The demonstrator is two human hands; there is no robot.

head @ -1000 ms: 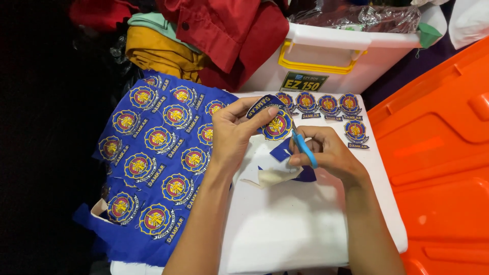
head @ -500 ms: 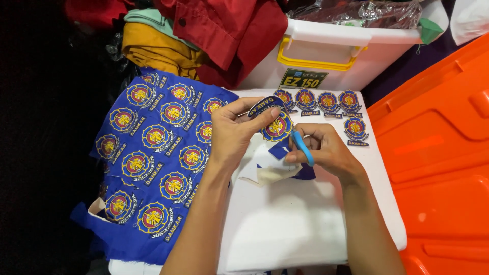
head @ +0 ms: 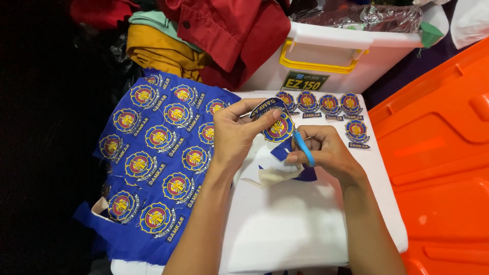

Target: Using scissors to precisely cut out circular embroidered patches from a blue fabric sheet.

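On the white tabletop (head: 285, 234) I've got the big blue fabric sheet (head: 153, 163) of embroidered badges spread on the left, hanging off the edge. Up top sits a white storage bin (head: 346, 56), with a row of cut-out badges (head: 326, 104) just in front. My left hand (head: 237, 135) is pinched shut on a round badge (head: 277, 127), and my right hand (head: 326, 153) is closed around blue-handled scissors (head: 304, 147) right at its edge.

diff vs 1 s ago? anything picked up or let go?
No new grasp or release. The left hand keeps pinching the round patch, the right hand keeps the blue-handled scissors at it, both barely shifted. The blue patch sheet, cut patches and white bin stayed put.
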